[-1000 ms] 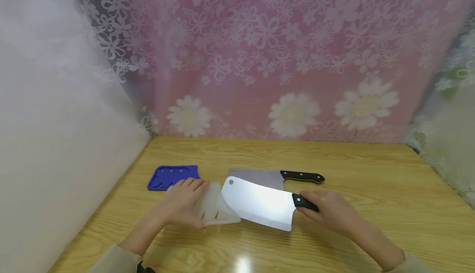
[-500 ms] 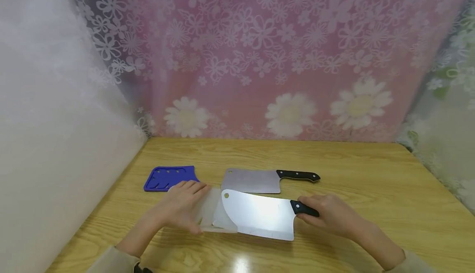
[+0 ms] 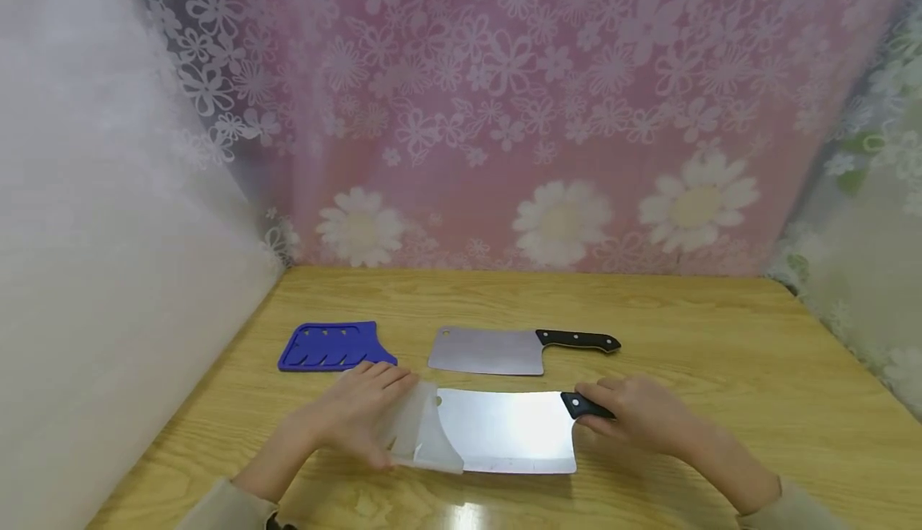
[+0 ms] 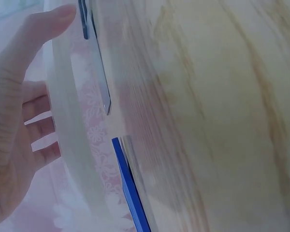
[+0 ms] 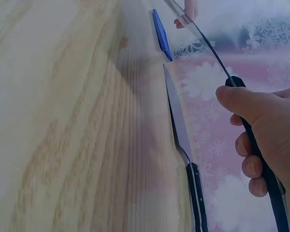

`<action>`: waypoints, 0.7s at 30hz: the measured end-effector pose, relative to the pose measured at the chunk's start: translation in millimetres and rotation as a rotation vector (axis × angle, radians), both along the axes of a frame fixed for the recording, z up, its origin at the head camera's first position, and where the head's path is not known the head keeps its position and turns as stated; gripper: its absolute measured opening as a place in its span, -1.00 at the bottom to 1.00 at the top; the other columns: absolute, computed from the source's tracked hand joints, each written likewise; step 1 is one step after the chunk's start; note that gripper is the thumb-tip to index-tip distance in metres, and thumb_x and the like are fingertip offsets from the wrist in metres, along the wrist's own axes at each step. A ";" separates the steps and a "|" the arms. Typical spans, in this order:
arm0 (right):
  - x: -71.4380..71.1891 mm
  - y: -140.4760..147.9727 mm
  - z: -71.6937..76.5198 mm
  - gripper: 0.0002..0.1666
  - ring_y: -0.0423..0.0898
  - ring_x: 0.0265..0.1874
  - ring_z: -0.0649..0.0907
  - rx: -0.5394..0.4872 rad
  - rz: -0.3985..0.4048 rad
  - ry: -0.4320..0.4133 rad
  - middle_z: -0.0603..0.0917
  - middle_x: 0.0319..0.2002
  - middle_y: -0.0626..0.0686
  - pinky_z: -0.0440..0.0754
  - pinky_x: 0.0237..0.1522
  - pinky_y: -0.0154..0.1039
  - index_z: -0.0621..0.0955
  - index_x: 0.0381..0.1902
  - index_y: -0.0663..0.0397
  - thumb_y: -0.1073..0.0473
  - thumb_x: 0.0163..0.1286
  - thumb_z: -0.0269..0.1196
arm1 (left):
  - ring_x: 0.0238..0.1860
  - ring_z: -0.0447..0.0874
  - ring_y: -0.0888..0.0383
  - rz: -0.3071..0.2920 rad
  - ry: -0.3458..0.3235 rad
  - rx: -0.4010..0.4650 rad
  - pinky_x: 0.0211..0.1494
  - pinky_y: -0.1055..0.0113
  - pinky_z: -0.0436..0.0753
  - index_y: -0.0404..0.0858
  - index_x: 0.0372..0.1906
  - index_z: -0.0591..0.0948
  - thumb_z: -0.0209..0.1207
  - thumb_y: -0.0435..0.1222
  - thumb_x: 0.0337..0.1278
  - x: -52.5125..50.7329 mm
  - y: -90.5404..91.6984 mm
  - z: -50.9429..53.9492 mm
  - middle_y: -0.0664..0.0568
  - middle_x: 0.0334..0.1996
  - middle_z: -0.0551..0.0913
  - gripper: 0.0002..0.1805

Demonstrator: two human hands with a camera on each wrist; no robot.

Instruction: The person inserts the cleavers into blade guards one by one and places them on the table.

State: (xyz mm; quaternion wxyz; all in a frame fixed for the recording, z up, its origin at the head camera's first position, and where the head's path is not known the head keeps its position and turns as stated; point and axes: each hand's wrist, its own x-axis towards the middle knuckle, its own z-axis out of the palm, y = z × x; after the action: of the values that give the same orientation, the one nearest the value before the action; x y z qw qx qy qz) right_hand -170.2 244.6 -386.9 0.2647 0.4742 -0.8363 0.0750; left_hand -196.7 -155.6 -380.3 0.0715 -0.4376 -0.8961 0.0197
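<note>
My left hand (image 3: 356,416) grips a translucent white blade cover (image 3: 426,438) from its left end, thumb at the near edge and fingers at the far edge. By its black handle, my right hand (image 3: 644,420) holds a cleaver (image 3: 511,432) with a wide shiny blade. The blade's front end lies at the mouth of the cover, overlapping it; how deep it sits inside cannot be told. In the right wrist view the fingers (image 5: 251,166) curl round the cleaver's handle (image 5: 266,179). Both held things are above the table.
Behind the hands, a second cleaver (image 3: 486,351) with a black riveted handle lies flat on the wooden table (image 3: 720,338). A blue blade cover (image 3: 327,347) lies to its left, just beyond my left hand. Flowered curtains (image 3: 461,114) hang around the table.
The right hand has lowered and levelled the cleaver, which was tilted with its front end higher. The left hand and the white cover have come slightly nearer and lower with it.
</note>
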 end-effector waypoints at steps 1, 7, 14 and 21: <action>-1.0 0.1 0.5 -0.64 -0.36 -0.68 0.43 0.006 -0.005 0.008 0.58 -0.54 -0.10 0.41 -0.66 -0.45 0.61 -0.22 0.12 -0.07 0.26 0.24 | 0.11 0.38 0.03 0.006 0.001 0.000 0.13 0.06 0.36 -0.27 0.27 0.36 0.35 0.26 -0.67 0.1 0.0 0.0 -0.03 0.12 0.46 0.16; -0.6 1.5 -2.1 -0.63 -0.37 -0.61 0.48 -0.004 -0.036 -0.066 0.63 -0.47 -0.09 0.43 -0.63 -0.43 0.62 -0.19 0.10 -0.01 0.11 0.36 | 0.15 0.35 0.00 0.017 0.019 0.013 0.18 0.06 0.33 -0.31 0.30 0.30 0.34 0.24 -0.61 7.5 -0.3 -0.8 -0.07 0.14 0.42 0.19; 7.3 6.9 -3.6 -0.64 -0.27 -0.44 0.62 -0.019 -0.017 -0.135 0.67 -0.37 -0.08 0.53 -0.49 -0.39 0.61 -0.21 0.10 0.01 0.11 0.36 | 0.05 0.36 0.00 -0.026 0.226 0.111 0.09 0.01 0.36 -0.36 0.24 0.34 0.28 0.39 -0.65 28.5 7.3 -18.2 -0.07 0.01 0.41 0.24; 15.0 2.3 5.8 -0.63 -0.20 -0.40 0.67 -0.004 -0.078 -0.156 0.69 -0.34 -0.05 0.59 -0.45 -0.29 0.62 -0.20 0.11 -0.02 0.13 0.33 | 0.01 0.40 0.02 -0.047 0.277 0.187 0.02 0.02 0.39 -0.32 0.19 0.40 0.30 0.38 -0.73 27.2 6.9 -12.1 -0.05 -0.06 0.47 0.21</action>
State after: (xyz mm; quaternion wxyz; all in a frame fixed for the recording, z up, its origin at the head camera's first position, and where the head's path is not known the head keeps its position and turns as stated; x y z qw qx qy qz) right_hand -155.3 246.9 -381.1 0.2022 0.4334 -0.8722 0.1029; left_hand -169.5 -148.7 -392.4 0.2351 -0.4433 -0.8650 -0.0052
